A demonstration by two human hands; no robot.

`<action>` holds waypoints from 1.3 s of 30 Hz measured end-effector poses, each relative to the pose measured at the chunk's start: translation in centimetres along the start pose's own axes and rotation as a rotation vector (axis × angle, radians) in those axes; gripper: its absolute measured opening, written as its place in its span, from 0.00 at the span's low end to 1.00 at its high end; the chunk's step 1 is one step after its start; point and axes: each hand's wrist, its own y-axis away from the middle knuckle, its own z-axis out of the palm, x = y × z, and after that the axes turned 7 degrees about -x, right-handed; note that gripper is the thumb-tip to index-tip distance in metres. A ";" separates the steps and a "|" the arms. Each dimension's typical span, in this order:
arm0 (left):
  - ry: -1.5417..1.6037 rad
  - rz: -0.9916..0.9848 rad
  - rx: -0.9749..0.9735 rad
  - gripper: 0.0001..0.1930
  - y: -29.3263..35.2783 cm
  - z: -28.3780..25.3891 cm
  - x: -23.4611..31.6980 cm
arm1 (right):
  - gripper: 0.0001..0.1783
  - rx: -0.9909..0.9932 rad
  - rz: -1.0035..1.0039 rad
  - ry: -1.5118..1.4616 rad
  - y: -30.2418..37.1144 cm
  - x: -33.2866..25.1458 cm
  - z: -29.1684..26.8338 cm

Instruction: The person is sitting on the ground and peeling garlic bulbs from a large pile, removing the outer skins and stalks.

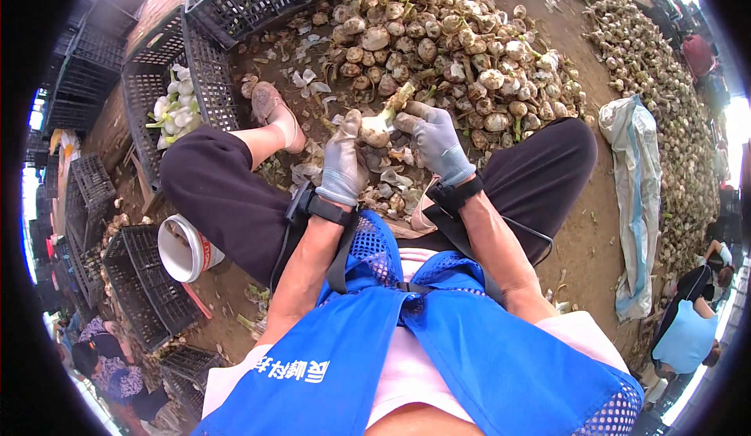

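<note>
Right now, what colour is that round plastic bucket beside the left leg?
The bucket is white with red markings outside, seen best in the head view.

The vest [344,366] is blue, the gloves [341,167] grey, the garlic bulb [375,134] pale tan

Blue mesh-trimmed vest [501,366], pale pink shirt [400,377], grey-gloved hands [440,143], black wrist straps [458,193], dark trousers [223,193]

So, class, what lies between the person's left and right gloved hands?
The head view shows a garlic bulb, stalk attached, between left hand and right hand.
</note>
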 end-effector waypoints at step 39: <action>-0.353 -0.155 -0.030 0.21 -0.7 -1.1 -0.2 | 0.11 -0.204 0.159 -0.044 1.0 0.7 -2.2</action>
